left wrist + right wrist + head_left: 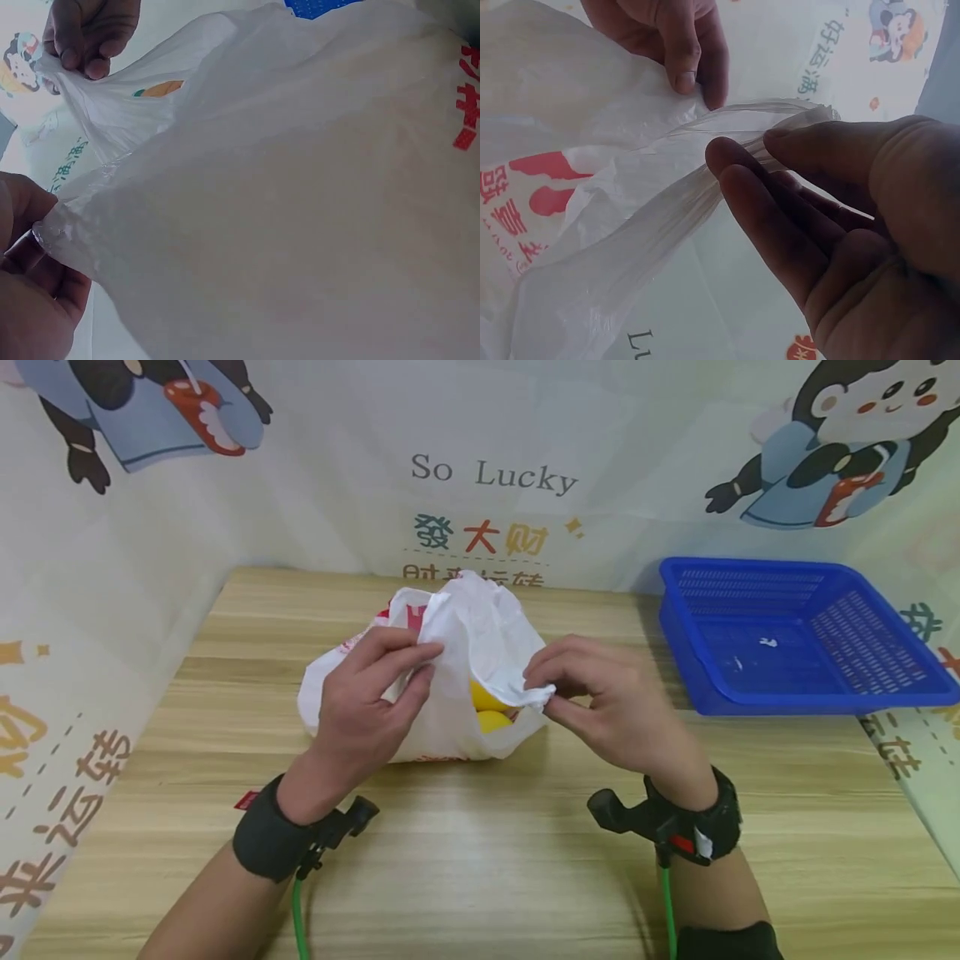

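The thumb and fingertips of the right hand [611,700] close together on a gathered edge of the white plastic bag [444,714], its remaining fingers bent behind, as the right wrist view shows. The left hand [367,697] pinches another part of the rim between thumb and curled fingers, with hardly any gap. Both hands reach forward from bent wrists, fingertips turned inward toward each other, the bag's mouth spread between them. Just left of the right fingertips, two yellow rounded items [493,721] show inside, one above the other; the bag's body bulges beneath and beyond the left fingers, resting on the wood-grain tabletop [480,877]. Behind each hand, a black wristband [264,839] circles the wrist. Well apart, right of the right fingers, sits a blue plastic basket [738,664]. Beyond both hands hangs a printed backdrop [337,485].
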{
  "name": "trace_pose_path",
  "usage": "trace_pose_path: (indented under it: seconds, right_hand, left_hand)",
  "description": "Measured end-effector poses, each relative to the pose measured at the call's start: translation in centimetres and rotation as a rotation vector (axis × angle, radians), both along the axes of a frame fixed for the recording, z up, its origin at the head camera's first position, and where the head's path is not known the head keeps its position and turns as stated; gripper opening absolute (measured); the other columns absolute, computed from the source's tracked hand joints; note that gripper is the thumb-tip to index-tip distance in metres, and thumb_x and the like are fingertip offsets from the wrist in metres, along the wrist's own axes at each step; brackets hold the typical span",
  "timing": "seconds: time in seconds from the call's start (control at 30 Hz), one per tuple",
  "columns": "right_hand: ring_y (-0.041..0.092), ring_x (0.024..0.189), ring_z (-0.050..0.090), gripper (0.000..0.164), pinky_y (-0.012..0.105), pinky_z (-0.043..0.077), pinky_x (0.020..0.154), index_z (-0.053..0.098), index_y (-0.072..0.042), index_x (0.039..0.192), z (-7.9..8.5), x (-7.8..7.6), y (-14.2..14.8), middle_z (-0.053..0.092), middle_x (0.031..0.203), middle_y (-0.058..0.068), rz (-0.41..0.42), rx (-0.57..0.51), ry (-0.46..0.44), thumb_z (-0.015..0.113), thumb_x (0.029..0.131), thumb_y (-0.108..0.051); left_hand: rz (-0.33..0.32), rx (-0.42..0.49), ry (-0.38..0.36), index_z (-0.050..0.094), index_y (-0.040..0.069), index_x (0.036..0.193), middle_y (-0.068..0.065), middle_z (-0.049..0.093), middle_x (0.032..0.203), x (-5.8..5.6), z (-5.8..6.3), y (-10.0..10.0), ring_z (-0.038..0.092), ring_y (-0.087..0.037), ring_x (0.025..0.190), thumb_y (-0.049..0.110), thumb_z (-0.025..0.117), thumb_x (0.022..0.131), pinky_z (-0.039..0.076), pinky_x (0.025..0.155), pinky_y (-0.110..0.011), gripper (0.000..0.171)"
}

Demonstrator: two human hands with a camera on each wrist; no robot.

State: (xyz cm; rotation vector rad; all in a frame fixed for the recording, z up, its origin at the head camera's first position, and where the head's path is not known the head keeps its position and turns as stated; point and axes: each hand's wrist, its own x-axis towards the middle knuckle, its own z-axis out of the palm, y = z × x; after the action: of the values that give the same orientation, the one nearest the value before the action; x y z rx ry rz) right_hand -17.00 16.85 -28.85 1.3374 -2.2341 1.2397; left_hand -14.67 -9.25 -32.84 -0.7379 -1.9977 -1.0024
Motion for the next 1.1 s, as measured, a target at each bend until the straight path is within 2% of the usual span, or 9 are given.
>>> trace_pose_path:
  seconds: [0.27,0.5,0.73,0.93,1.1]
  right_hand:
    - [0.016,0.084,0.066,0.027,0.023,0.056,0.07,0.07,-0.003,0.092,-0.4,0.0,-1.0,0.071,0.097,0.007,0.049,0.012,0.06,0.071,0.078,0.02]
    - [0.016,0.083,0.064,0.024,0.027,0.054,0.065,0.069,-0.004,0.095,-0.9,0.0,-1.8,0.071,0.098,0.008,0.061,0.025,0.111,0.072,0.079,0.015]
    - [0.017,0.082,0.066,0.021,0.028,0.054,0.064,0.071,-0.002,0.099,-1.1,0.0,-2.3,0.072,0.098,0.008,0.028,0.051,0.167,0.074,0.082,0.01]
    - [0.017,0.083,0.066,0.018,0.027,0.054,0.066,0.07,-0.004,0.097,-1.1,0.2,-2.5,0.071,0.091,0.005,-0.002,0.057,0.178,0.076,0.084,0.006]
    - [0.018,0.082,0.065,0.02,0.029,0.053,0.065,0.07,-0.004,0.097,-1.1,0.4,-2.6,0.07,0.09,0.005,-0.028,0.038,0.197,0.079,0.082,0.005]
  left_hand:
    - [-0.092,-0.027,-0.018,0.073,-0.008,0.11,-0.021,0.064,0.106,0.2,-0.7,0.9,0.064,-0.031,0.1,-0.011,0.075,0.082,0.048,0.099,-0.02,0.028]
    - [-0.134,-0.015,-0.042,0.073,-0.007,0.107,-0.019,0.063,0.103,0.5,-1.0,1.4,0.063,-0.029,0.095,-0.011,0.078,0.08,0.05,0.093,-0.022,0.028]
    - [-0.172,0.008,-0.056,0.072,-0.006,0.101,-0.018,0.063,0.1,0.6,-1.2,1.8,0.063,-0.027,0.093,-0.008,0.084,0.074,0.051,0.086,-0.023,0.03]
    - [-0.18,0.001,-0.056,0.072,-0.005,0.1,-0.017,0.065,0.1,0.6,-1.3,1.9,0.064,-0.027,0.093,-0.011,0.081,0.076,0.052,0.088,-0.024,0.027]
    - [-0.195,-0.029,-0.045,0.075,-0.006,0.101,-0.015,0.067,0.099,0.5,-1.4,2.0,0.064,-0.025,0.091,-0.013,0.079,0.076,0.056,0.081,-0.029,0.027]
